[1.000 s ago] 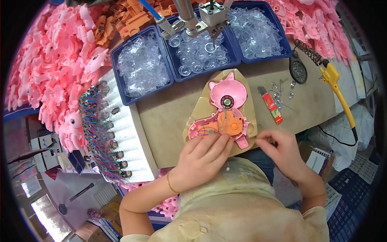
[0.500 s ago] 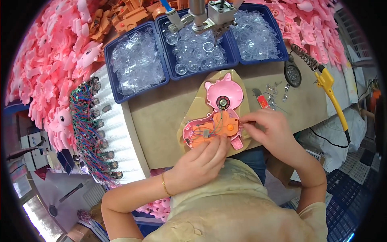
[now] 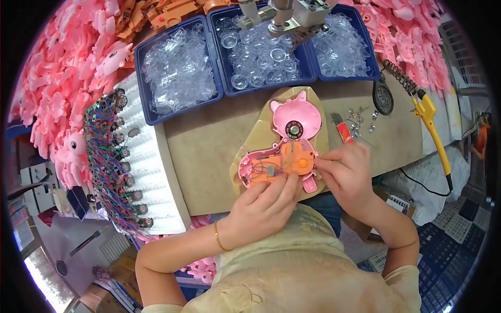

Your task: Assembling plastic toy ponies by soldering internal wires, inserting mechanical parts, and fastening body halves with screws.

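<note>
A pink animal-shaped toy half-shell (image 3: 308,184) lies open side up in a tan holder (image 3: 255,136). Inside its body sits an orange plastic housing (image 3: 290,163) with thin coloured wires and a small grey block; a round black speaker (image 3: 294,130) is at the neck. My left hand (image 3: 266,208) has its fingers together, closed against the lower edge of the orange housing; its thumb is partly hidden. At the shell's right edge, my right hand (image 3: 347,175) pinches thumb and forefinger together. Whatever may be between those fingertips is too small to make out.
Blue bins (image 3: 222,86) of clear plastic parts line the back, under a metal machine head (image 3: 284,21). Wired speakers (image 3: 125,151) lie left on a white tray. At right are a red-handled tool (image 3: 344,132), small metal bits, a black oval (image 3: 383,98) and a yellow soldering iron (image 3: 432,122).
The whole view has shifted slightly. My right fingertips stay at the shell's right edge, now pinched closer together. My left hand stays on the orange housing.
</note>
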### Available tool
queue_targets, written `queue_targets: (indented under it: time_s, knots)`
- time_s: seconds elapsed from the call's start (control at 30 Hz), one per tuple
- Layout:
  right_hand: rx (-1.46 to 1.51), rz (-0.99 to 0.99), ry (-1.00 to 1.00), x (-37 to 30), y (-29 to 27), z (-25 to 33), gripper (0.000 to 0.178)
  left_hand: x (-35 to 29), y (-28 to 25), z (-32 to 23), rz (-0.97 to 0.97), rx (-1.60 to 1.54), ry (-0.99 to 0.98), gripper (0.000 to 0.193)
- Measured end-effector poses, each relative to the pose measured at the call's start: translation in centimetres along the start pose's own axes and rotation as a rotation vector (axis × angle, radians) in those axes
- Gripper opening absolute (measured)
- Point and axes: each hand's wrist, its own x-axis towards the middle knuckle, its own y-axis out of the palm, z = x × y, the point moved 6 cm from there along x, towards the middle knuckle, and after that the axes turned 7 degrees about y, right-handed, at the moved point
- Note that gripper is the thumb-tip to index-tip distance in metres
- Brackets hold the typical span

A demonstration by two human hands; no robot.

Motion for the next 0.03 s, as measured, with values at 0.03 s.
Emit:
queue_targets:
  time_s: [0.03]
  knots:
    - [-0.011,0.007,-0.020,-0.18,0.11,-0.01,0.032,-0.07,0.08,-0.13,-0.005,-0.003,-0.009,0.033]
